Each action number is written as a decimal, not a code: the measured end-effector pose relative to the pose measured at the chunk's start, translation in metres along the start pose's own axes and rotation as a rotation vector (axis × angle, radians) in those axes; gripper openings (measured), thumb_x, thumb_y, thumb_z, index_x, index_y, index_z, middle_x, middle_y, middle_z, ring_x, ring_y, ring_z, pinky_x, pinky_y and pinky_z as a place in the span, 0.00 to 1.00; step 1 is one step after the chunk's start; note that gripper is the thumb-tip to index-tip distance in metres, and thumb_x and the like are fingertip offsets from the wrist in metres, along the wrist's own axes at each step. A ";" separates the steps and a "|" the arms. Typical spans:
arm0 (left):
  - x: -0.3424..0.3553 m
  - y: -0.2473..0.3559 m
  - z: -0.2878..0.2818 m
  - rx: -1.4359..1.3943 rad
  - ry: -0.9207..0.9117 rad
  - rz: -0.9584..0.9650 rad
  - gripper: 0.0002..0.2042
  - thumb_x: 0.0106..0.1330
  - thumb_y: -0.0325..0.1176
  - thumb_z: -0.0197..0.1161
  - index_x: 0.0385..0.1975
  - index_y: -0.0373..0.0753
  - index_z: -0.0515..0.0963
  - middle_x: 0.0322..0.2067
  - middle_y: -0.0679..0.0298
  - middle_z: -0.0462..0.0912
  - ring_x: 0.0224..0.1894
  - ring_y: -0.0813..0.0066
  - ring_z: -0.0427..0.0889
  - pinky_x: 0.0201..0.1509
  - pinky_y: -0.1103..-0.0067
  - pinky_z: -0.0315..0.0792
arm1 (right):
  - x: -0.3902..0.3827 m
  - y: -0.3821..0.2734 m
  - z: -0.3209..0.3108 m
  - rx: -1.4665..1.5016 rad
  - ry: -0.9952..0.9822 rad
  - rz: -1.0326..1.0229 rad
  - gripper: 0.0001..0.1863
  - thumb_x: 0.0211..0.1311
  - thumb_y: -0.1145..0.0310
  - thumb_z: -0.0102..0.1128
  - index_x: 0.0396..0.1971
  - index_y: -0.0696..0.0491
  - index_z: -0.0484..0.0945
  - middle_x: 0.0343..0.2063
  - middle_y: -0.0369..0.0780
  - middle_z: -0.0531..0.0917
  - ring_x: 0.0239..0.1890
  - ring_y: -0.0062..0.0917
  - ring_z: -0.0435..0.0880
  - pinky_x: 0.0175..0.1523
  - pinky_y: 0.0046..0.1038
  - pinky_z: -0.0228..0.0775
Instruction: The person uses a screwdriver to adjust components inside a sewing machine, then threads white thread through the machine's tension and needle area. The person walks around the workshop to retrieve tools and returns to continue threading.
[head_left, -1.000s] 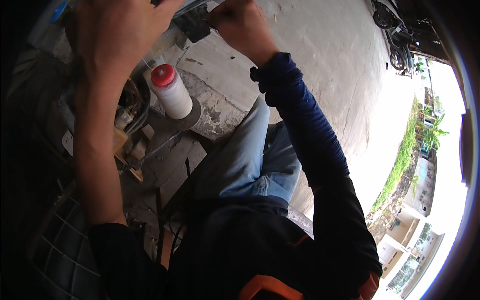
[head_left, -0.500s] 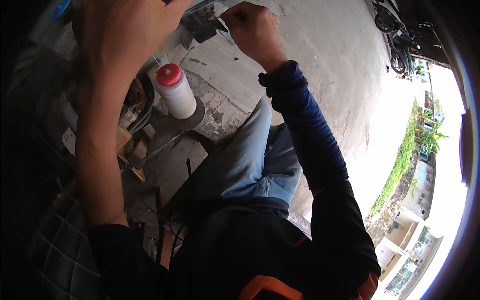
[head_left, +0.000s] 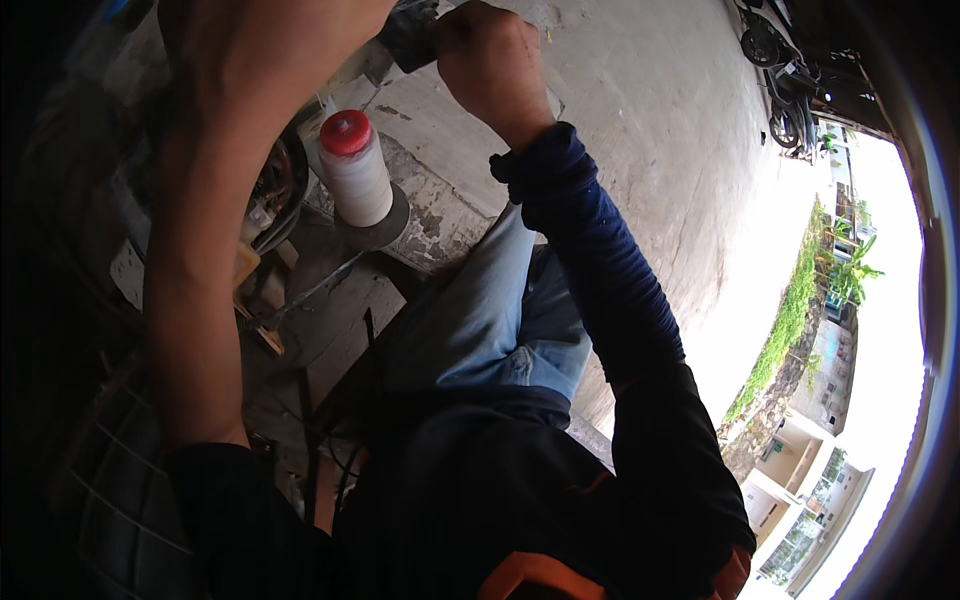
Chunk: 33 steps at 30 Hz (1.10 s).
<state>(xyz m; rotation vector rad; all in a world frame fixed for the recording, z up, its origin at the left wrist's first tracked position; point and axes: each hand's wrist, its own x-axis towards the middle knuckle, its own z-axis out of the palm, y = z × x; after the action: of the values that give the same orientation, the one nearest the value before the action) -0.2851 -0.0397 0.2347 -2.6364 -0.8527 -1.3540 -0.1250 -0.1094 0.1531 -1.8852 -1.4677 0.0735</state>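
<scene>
My left hand reaches up to the top edge, back toward me, and its fingers are out of sight beyond the frame. Beside it, my right hand is closed, with fingers curled in at a dark, blocky part between the two hands. Whatever those fingers grip is hidden. Below the hands stands a large cone of white thread with a red cap, upright on a round dark base. A dark blue sleeve covers my right forearm; my left forearm is bare.
Dark cables and small wooden scraps lie left of the cone. A worn board lies behind it. My jeans-clad legs are below. Motorbikes stand at the far right, past the concrete floor.
My right hand has moved slightly up and left, closer to my left hand. A thin, pale piece seen beside its fingers earlier no longer shows. The whole view has shifted a little.
</scene>
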 end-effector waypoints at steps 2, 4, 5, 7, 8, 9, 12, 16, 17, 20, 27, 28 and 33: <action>0.000 0.000 -0.001 0.018 -0.014 -0.012 0.18 0.47 0.36 0.71 0.38 0.38 0.82 0.32 0.63 0.80 0.29 0.68 0.81 0.34 0.74 0.75 | 0.001 -0.001 -0.004 0.056 -0.006 0.054 0.07 0.53 0.74 0.53 0.23 0.61 0.77 0.22 0.52 0.80 0.27 0.47 0.80 0.34 0.40 0.72; 0.001 -0.001 0.000 0.046 -0.047 -0.042 0.17 0.47 0.36 0.71 0.38 0.38 0.82 0.32 0.64 0.80 0.29 0.68 0.82 0.34 0.74 0.75 | 0.003 -0.002 -0.004 0.100 0.038 0.087 0.07 0.53 0.74 0.53 0.23 0.61 0.78 0.23 0.52 0.81 0.28 0.46 0.81 0.35 0.39 0.72; 0.000 -0.001 0.001 0.046 -0.050 -0.044 0.18 0.47 0.36 0.71 0.38 0.38 0.82 0.32 0.64 0.80 0.29 0.68 0.82 0.34 0.74 0.75 | 0.003 0.001 -0.001 0.054 0.041 0.031 0.07 0.54 0.74 0.53 0.22 0.61 0.78 0.22 0.52 0.80 0.27 0.47 0.80 0.35 0.40 0.72; -0.001 0.000 0.000 0.021 -0.006 -0.009 0.18 0.47 0.36 0.71 0.39 0.38 0.82 0.33 0.64 0.80 0.29 0.68 0.82 0.35 0.74 0.75 | 0.001 0.005 0.002 -0.027 0.067 -0.017 0.07 0.53 0.74 0.53 0.21 0.61 0.77 0.22 0.52 0.80 0.27 0.48 0.80 0.34 0.41 0.71; -0.001 -0.001 0.001 0.011 0.002 0.006 0.17 0.47 0.36 0.71 0.39 0.38 0.82 0.33 0.64 0.80 0.30 0.68 0.82 0.35 0.74 0.75 | 0.001 0.005 0.003 -0.064 0.076 -0.040 0.07 0.53 0.74 0.53 0.21 0.61 0.77 0.21 0.53 0.80 0.26 0.48 0.79 0.34 0.41 0.71; -0.001 -0.007 0.007 0.003 -0.010 0.013 0.17 0.48 0.37 0.71 0.39 0.39 0.82 0.33 0.64 0.80 0.30 0.67 0.82 0.35 0.73 0.75 | 0.001 0.004 0.004 -0.073 0.074 -0.034 0.07 0.53 0.74 0.53 0.20 0.61 0.76 0.21 0.53 0.79 0.26 0.48 0.79 0.34 0.42 0.70; 0.000 -0.005 0.008 0.041 -0.036 -0.022 0.17 0.49 0.37 0.70 0.39 0.39 0.82 0.34 0.65 0.80 0.32 0.67 0.81 0.38 0.73 0.75 | 0.002 0.001 0.005 -0.097 0.074 -0.048 0.07 0.53 0.75 0.53 0.20 0.61 0.75 0.21 0.53 0.79 0.26 0.49 0.79 0.33 0.42 0.70; -0.004 -0.001 0.001 0.072 0.005 -0.024 0.17 0.50 0.38 0.69 0.40 0.40 0.82 0.35 0.65 0.79 0.34 0.66 0.81 0.40 0.71 0.74 | 0.002 -0.003 0.006 -0.031 0.045 -0.056 0.07 0.53 0.75 0.53 0.20 0.62 0.76 0.21 0.52 0.79 0.26 0.49 0.79 0.33 0.42 0.70; -0.003 -0.001 -0.001 0.074 0.003 -0.028 0.17 0.50 0.38 0.69 0.40 0.40 0.82 0.35 0.65 0.79 0.34 0.66 0.81 0.40 0.71 0.74 | 0.004 -0.001 0.001 0.019 0.040 -0.035 0.07 0.53 0.75 0.54 0.20 0.62 0.76 0.21 0.52 0.79 0.26 0.49 0.79 0.33 0.42 0.70; -0.002 -0.003 0.006 0.078 -0.057 -0.074 0.17 0.50 0.38 0.69 0.40 0.40 0.82 0.35 0.65 0.79 0.34 0.66 0.81 0.40 0.71 0.74 | 0.005 0.003 -0.002 0.010 0.039 -0.009 0.07 0.52 0.74 0.54 0.21 0.62 0.77 0.20 0.51 0.80 0.26 0.48 0.80 0.32 0.40 0.70; -0.002 -0.007 0.010 -0.016 -0.013 -0.009 0.17 0.50 0.37 0.69 0.39 0.40 0.82 0.33 0.65 0.79 0.32 0.66 0.81 0.37 0.72 0.74 | 0.001 0.011 0.005 -0.217 0.040 -0.086 0.04 0.48 0.74 0.58 0.21 0.58 0.79 0.19 0.48 0.80 0.23 0.44 0.81 0.32 0.37 0.74; -0.001 -0.006 0.012 -0.016 -0.008 -0.006 0.17 0.49 0.38 0.69 0.39 0.40 0.82 0.33 0.65 0.79 0.32 0.66 0.81 0.37 0.72 0.74 | -0.001 0.015 0.005 -0.231 0.048 -0.094 0.03 0.46 0.73 0.59 0.21 0.56 0.80 0.18 0.47 0.80 0.22 0.42 0.81 0.32 0.36 0.75; -0.002 0.002 0.002 0.045 0.029 -0.008 0.17 0.49 0.38 0.70 0.39 0.40 0.82 0.33 0.66 0.79 0.31 0.66 0.80 0.36 0.73 0.74 | 0.001 -0.008 0.019 0.003 0.080 -0.265 0.05 0.46 0.72 0.58 0.18 0.58 0.79 0.19 0.50 0.79 0.24 0.47 0.80 0.32 0.40 0.74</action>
<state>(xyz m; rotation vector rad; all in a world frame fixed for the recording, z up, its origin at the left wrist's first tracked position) -0.2837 -0.0416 0.2321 -2.5769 -0.8809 -1.3548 -0.1402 -0.0986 0.1443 -1.6564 -1.6463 -0.1231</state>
